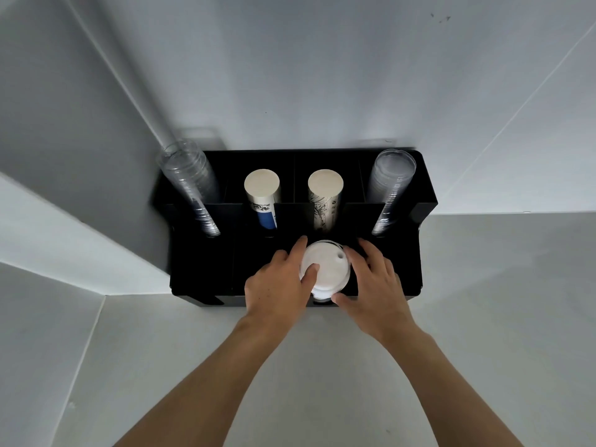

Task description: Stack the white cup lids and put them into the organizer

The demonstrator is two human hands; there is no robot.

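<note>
A stack of white cup lids [329,269] stands in a front compartment of the black organizer [200,266], right of its middle. My left hand [280,285] grips the stack from the left, thumb resting on the top lid. My right hand [374,285] holds it from the right, thumb under the stack's near edge and fingers curled round its far side. The lower part of the stack is hidden by my hands and the compartment wall.
The organizer's back row holds a stack of clear cups [190,185] at left, two stacks of paper cups [262,195] [325,195] in the middle and clear lids [390,188] at right. White walls stand behind and to the left; the grey counter [322,366] lies below.
</note>
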